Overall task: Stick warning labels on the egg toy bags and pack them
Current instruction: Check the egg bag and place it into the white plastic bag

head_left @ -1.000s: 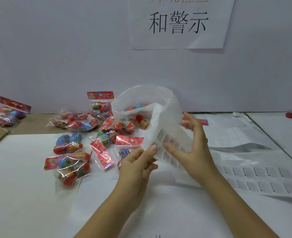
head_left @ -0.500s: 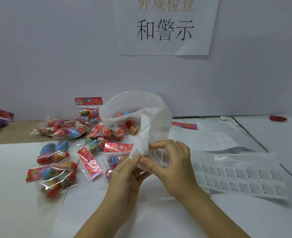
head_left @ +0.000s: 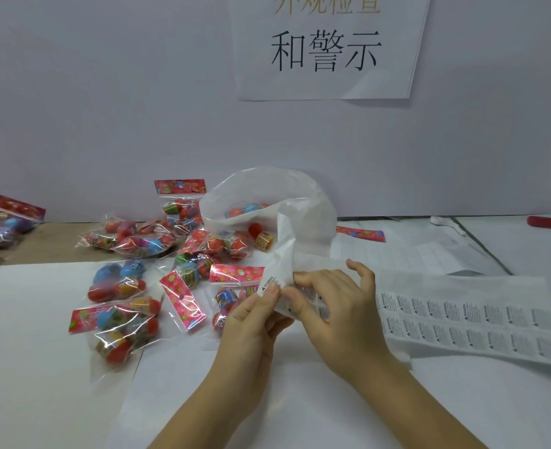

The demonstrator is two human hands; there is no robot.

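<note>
A curled sheet of white warning labels (head_left: 287, 254) stands up between my hands in the middle of the table. My left hand (head_left: 251, 322) pinches one warning label (head_left: 272, 281) at the sheet's lower left corner. My right hand (head_left: 335, 309) grips the sheet's lower edge beside it, thumb and forefinger on the paper. Several clear egg toy bags with red header cards lie to the left, among them one at the front (head_left: 118, 328) and one just behind my left hand (head_left: 232, 290). A big translucent packing bag (head_left: 261, 196) stands open behind the sheet with egg toy bags inside.
A flat label sheet (head_left: 468, 319) lies right of my right hand, over empty backing sheets (head_left: 410, 251). A red object (head_left: 544, 221) rests at the far right. One egg toy bag (head_left: 5, 222) sits on cardboard at the far left. A paper sign (head_left: 326, 47) hangs on the wall.
Both hands came down and together at the sheet's lower corner. My left hand now pinches a label there, and my right hand moved from the sheet's side to its lower edge.
</note>
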